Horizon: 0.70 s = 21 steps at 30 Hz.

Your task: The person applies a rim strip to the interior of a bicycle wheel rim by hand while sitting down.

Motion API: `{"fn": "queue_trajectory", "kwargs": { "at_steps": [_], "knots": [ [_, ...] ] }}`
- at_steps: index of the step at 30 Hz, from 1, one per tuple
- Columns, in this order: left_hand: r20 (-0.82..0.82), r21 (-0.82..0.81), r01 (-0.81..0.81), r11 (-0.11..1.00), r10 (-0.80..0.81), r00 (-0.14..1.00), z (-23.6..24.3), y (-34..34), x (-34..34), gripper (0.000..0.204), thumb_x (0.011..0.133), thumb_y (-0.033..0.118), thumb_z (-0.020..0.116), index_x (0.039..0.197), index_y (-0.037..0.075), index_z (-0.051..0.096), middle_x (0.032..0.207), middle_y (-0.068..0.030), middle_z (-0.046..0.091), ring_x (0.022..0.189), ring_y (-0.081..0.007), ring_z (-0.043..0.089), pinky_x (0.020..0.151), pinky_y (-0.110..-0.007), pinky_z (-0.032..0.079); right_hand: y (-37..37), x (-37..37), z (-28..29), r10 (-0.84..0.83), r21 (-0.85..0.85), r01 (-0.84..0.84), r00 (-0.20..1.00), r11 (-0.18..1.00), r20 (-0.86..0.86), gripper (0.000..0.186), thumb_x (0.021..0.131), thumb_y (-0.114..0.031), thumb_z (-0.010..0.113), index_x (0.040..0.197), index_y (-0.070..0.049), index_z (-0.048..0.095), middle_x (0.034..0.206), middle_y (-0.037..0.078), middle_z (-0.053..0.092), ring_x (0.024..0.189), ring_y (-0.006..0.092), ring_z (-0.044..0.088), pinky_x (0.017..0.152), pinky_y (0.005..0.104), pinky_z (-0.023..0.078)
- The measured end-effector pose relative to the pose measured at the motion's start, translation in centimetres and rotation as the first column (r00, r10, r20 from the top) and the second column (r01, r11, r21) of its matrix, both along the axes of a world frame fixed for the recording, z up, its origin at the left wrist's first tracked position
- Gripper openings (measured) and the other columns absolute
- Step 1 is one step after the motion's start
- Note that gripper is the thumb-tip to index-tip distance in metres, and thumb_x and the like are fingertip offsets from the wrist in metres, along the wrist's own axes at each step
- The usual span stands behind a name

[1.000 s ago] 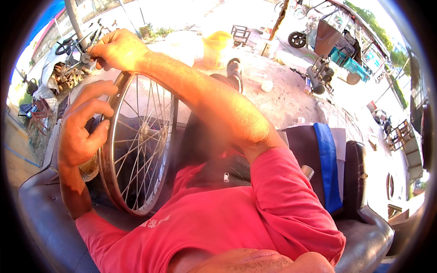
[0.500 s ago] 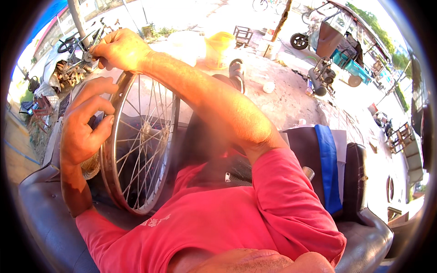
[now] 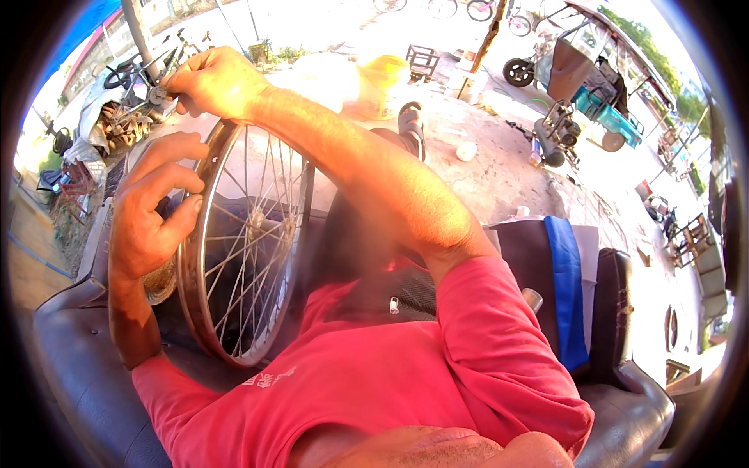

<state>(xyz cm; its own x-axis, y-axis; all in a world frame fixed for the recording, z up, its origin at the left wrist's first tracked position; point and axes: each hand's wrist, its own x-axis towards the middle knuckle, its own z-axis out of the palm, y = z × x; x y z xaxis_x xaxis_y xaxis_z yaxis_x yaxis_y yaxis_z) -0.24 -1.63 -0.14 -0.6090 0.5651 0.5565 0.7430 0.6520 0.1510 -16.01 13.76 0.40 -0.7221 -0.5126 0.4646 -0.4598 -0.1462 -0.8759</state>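
A bare bicycle wheel with metal spokes and a hub stands upright at my left, tilted slightly, beside my leg. Curved fingers of my left hand are apart, their tips at the outer edge of the rim; firm contact is hard to judge. Reaching across above the wheel, my right hand is closed in a pinch at its top. A small greyish piece shows by its fingertips, too unclear against the background to name. The wrist hides part of the rim's top.
I sit on a dark padded seat. A blue cloth strip lies at my right. Ahead are a yellow bucket, an air compressor and a three-wheeled vehicle. Scrap and a bicycle lean around a post at far left.
The whole view has shifted slightly, so hands and wheel appear a little to the right. Both hands keep nearly the same pose at the wheel.
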Motion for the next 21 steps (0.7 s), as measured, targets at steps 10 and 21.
{"fn": "queue_trajectory", "kwargs": {
  "at_steps": [10,21],
  "knots": [
    [0.005,0.002,0.008,1.000,-0.008,1.000,-0.06,-0.17,-0.17,0.024,0.074,-0.008,0.069,0.094,0.004,0.064,0.128,-0.0158,0.067,0.127,-0.0365,0.062,0.107,-0.044,0.047,0.15,0.17,0.11,0.000,0.021,0.000,1.000,1.000,-0.009,0.028,0.095,-0.029,0.073,0.082,-0.005,0.078,0.073,0.003,0.074,0.066,0.0097,0.065,0.062,0.0288,0.052],
    [-0.004,0.003,0.015,1.000,-0.015,1.000,-0.06,-0.12,-0.08,0.021,0.074,-0.007,0.071,0.091,0.003,0.063,0.126,-0.0142,0.068,0.128,-0.0367,0.061,0.107,-0.044,0.047,0.00,0.13,0.15,0.020,0.019,-0.020,1.000,1.000,-0.023,0.028,0.094,-0.030,0.073,0.085,-0.004,0.077,0.072,0.004,0.073,0.066,0.0101,0.065,0.064,0.0276,0.053]
  ]
}}
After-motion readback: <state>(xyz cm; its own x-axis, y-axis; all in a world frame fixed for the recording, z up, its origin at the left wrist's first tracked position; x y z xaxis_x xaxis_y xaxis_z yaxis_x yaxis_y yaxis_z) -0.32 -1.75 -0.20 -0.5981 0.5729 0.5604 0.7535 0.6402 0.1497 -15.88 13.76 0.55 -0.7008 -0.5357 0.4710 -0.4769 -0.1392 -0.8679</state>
